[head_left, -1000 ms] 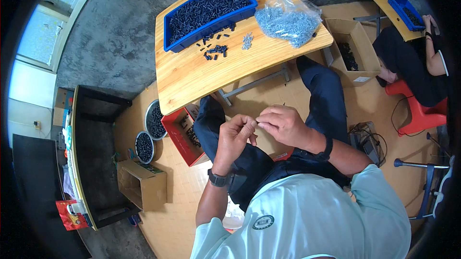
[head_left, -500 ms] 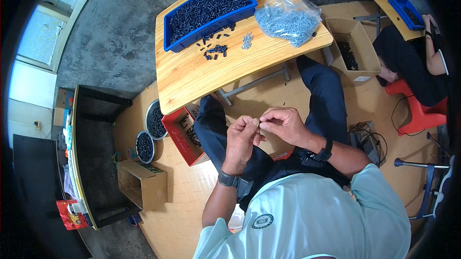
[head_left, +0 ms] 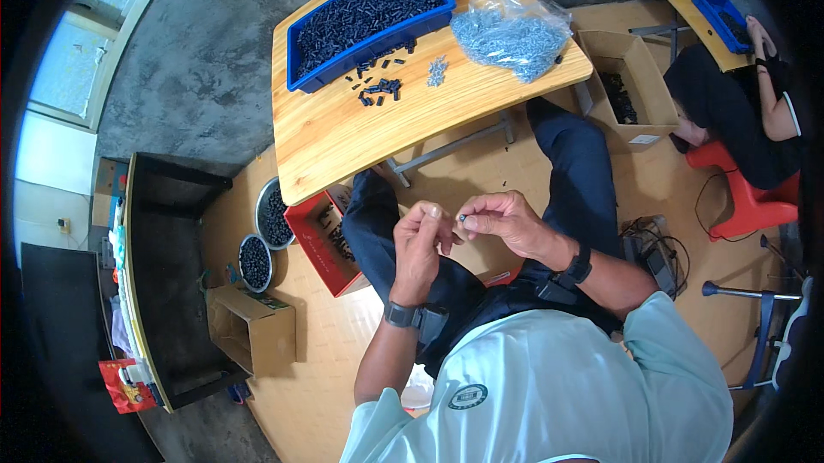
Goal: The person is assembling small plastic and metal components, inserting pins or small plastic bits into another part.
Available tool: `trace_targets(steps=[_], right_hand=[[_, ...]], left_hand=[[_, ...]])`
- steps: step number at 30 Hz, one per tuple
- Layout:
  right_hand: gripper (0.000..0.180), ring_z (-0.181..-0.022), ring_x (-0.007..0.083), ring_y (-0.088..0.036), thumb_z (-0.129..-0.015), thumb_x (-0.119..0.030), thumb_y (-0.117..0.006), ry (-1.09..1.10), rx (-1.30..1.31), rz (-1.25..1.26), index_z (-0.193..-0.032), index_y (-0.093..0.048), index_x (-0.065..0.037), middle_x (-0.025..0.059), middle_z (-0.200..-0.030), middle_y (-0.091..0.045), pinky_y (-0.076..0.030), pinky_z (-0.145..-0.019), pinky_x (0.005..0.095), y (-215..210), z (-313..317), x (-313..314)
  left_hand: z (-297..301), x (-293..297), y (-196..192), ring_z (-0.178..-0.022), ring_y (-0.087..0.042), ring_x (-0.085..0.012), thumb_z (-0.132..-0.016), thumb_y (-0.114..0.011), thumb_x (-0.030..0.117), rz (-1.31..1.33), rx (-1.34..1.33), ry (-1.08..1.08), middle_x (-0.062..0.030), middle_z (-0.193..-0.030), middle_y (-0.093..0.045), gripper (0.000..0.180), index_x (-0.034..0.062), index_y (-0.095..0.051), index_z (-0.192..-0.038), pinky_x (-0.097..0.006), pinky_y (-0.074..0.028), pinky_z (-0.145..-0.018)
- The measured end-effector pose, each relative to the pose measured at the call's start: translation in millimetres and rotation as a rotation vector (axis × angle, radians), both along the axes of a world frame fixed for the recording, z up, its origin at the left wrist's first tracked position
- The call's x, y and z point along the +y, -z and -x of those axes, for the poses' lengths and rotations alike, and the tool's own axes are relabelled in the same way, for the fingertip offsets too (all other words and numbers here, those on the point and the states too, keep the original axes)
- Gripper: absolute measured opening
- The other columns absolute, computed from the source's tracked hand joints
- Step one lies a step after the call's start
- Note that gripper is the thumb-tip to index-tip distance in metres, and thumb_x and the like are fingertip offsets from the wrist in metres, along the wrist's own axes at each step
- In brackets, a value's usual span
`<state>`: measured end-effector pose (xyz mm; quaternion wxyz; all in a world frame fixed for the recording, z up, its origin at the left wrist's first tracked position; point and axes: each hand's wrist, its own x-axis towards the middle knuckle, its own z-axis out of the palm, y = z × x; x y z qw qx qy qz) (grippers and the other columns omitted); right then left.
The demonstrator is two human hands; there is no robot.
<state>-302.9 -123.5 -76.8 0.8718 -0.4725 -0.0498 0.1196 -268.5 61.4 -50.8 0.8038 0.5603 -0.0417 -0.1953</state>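
Note:
Above my lap, my right hand pinches a small dark piece between thumb and fingertips; a pale glint shows at its end. My left hand is just left of it, fingers curled in and thumb against them, and whatever it may hold is hidden. A short gap parts the two hands. Beyond them on the wooden table lie loose short black cylindrical pieces and a little pile of small silvery parts. A blue tray heaped with the same black pieces stands at the back.
A clear plastic bag of silvery parts lies on the table's right. Left of my legs are a red box, two metal bowls of dark pieces and a cardboard box. Another person sits at the far right.
My hands, whose fingertips met before, have parted slightly, the left one shifting left. The dark piece now shows in my right fingertips.

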Motion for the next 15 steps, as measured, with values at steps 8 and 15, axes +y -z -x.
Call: trace_targets(steps=[8,15], right_hand=[[0.023,-0.087,0.0113,-0.064,-0.093,-0.014,-0.071,0.014,-0.032,-0.013,-0.111,-0.07,0.0,0.0048,-0.097,-0.07,-0.053,-0.08,0.0257,3.7,-0.3,2.7],[0.022,-0.089,0.0117,-0.065,-0.094,-0.017,-0.07,-0.015,0.095,-0.097,-0.112,-0.071,-0.003,0.0044,-0.099,-0.071,-0.052,-0.079,0.0264,7.8,1.7,3.0]], left_hand=[[10.2,-2.8,-31.2,-0.063,-0.061,-0.0134,-0.077,-0.079,-0.004,-0.523,-0.885,-0.023,-0.0093,-0.087,-0.065,0.029,0.0025,-0.068,-0.104,-0.025,-0.05,-0.054],[9.1,-5.8,-22.8,-0.06,-0.062,-0.0163,-0.075,-0.08,-0.003,-0.694,-1.084,-0.11,-0.0102,-0.088,-0.066,0.03,0.002,-0.068,-0.102,-0.026,-0.05,-0.05]])
